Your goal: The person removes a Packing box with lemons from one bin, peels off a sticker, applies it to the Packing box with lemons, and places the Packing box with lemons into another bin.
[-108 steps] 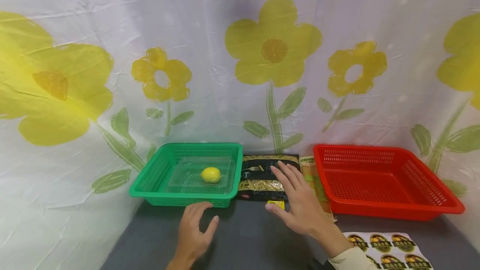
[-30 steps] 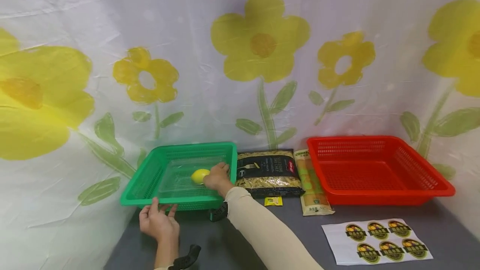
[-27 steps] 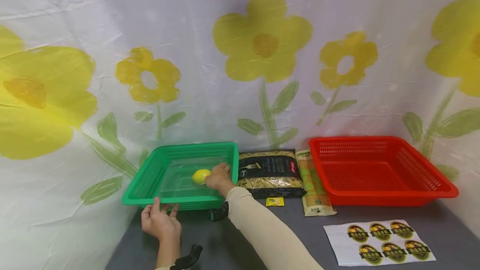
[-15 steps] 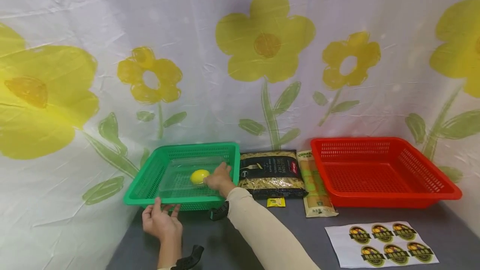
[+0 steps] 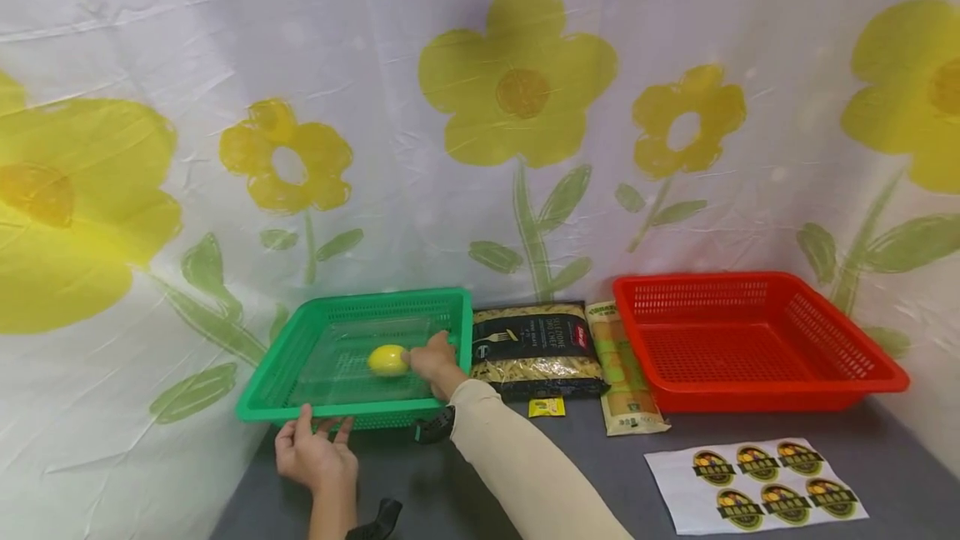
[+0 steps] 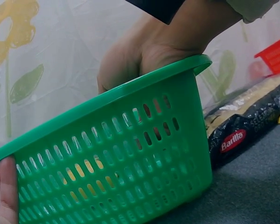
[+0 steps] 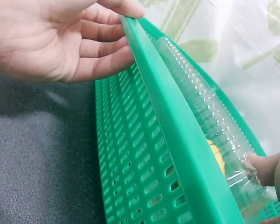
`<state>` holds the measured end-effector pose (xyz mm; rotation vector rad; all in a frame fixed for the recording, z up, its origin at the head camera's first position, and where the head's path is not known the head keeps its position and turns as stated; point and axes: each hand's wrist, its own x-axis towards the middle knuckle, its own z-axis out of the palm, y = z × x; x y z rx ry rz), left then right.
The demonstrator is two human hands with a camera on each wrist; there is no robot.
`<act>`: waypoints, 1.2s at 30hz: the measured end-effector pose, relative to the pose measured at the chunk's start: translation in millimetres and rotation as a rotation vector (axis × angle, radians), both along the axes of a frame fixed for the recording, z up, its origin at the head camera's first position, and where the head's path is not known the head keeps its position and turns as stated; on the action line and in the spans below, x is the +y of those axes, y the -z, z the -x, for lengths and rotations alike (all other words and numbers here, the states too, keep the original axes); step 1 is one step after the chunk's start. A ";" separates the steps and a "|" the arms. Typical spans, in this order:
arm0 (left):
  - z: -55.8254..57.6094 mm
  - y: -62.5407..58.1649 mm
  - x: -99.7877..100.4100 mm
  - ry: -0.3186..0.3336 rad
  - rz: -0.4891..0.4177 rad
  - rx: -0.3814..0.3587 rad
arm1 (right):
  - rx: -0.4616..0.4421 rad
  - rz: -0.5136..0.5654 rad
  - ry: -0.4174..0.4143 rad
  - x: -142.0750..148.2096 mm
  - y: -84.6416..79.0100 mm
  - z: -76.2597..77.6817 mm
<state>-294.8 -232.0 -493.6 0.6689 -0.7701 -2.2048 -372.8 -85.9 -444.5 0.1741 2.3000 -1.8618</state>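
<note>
My left hand (image 5: 318, 452) holds the front rim of a green perforated plastic basket (image 6: 144, 112), thumb on top and the other fingers underneath, as the right wrist view shows. My right hand (image 5: 435, 361) reaches over the basket's right front corner and grips the right end of a clear plastic container (image 7: 196, 93) lying inside. Its thumb (image 7: 263, 168) bends over the container's wall; most of its other fingers are hidden. Inside that container rests a yellow lemon (image 5: 387, 361), close beside the right thumb. Through the basket's slots the lemon shows yellow in the left wrist view.
A black-and-gold pasta bag (image 5: 532, 344) lies right of the green basket, with a small yellow packet (image 5: 547, 407) before it. Further right are a long noodle packet (image 5: 626, 377), a red basket (image 5: 750, 397) and a white sheet of round labels (image 5: 675, 482). A flowered curtain hangs behind.
Earlier both hands were apart from the basket; the left has since taken its front rim and the right has taken the clear container. Over the last half second the container has shifted slightly left.
</note>
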 end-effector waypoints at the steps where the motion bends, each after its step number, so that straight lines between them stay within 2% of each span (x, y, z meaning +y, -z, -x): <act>1: -0.2 -0.2 -0.2 0.000 0.002 -0.003 | 0.006 0.001 0.000 -0.1 0.2 -0.4; 8: -0.4 -0.3 -3.4 -0.011 0.001 -0.004 | 0.082 -0.030 -0.002 -2.0 -0.1 -2.6; 12: 0.7 -2.2 -2.3 0.006 -0.002 0.002 | 0.130 -0.029 0.027 -0.6 -3.1 -3.8; 23: 2.5 -3.5 -4.2 0.016 -0.034 0.014 | 0.184 0.057 0.089 2.6 -18.2 -11.4; 30: 1.9 -3.2 -2.8 0.025 -0.045 0.004 | 0.191 0.093 0.095 21.9 -39.2 -14.2; 36: -1.5 -0.7 -3.9 0.027 -0.037 -0.022 | 0.200 0.127 0.135 42.4 -45.1 -21.8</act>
